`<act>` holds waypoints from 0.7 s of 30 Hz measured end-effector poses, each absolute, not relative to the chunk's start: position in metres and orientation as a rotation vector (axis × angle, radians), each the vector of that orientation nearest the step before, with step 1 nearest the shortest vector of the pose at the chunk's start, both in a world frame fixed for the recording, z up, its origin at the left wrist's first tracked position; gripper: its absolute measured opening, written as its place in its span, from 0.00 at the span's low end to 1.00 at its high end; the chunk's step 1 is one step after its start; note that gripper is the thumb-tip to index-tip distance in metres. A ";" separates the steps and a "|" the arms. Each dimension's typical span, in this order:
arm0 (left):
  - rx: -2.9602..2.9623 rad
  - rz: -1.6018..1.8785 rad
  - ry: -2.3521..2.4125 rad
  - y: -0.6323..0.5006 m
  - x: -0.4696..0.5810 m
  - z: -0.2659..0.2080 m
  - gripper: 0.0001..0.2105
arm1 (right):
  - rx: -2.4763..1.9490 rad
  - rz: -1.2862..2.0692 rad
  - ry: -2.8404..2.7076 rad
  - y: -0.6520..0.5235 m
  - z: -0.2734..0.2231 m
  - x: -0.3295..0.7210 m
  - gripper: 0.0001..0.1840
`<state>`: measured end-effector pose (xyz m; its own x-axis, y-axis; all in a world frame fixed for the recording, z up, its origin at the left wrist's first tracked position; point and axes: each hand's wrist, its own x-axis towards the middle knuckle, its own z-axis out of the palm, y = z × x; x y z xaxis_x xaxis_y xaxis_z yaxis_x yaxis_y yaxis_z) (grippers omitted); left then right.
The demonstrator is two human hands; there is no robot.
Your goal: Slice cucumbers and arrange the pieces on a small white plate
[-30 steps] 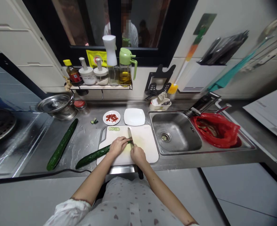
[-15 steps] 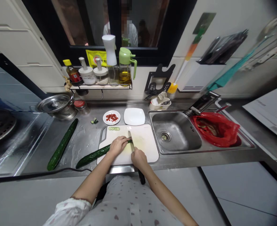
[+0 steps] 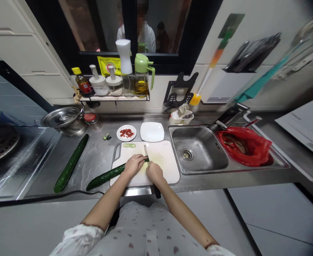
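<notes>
My left hand is closed over the cut end of a long dark-green cucumber, pressing it onto a white cutting board. In my right hand is a kitchen knife with a black handle; its blade stands at the cucumber's right end, close to my left fingertips. Several pale cucumber slices lie in a row along the board's far left edge. Left of the board rests a second, whole cucumber.
Behind the board stand a plate of chopped red pieces and a white square dish. Cucumber ends lie on the counter. To the right is a sink with a red plastic bag; a lidded pot stands at back left.
My right hand and the knife have moved slightly away from my body and to the left, across the cucumber's end. My left hand stays almost where it was.
</notes>
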<state>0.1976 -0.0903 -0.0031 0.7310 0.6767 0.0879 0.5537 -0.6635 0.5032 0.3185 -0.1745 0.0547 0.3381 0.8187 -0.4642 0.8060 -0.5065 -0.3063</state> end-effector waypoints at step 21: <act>2.497 0.435 0.902 -0.090 0.198 -0.005 0.14 | -2.541 0.894 -1.538 -0.161 0.047 0.319 0.20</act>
<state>0.1981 -0.0903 -0.0049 0.7368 0.6617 0.1391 0.5206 -0.6864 0.5077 0.3192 -0.1605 0.0466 0.3424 0.8235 -0.4522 0.8005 -0.5077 -0.3184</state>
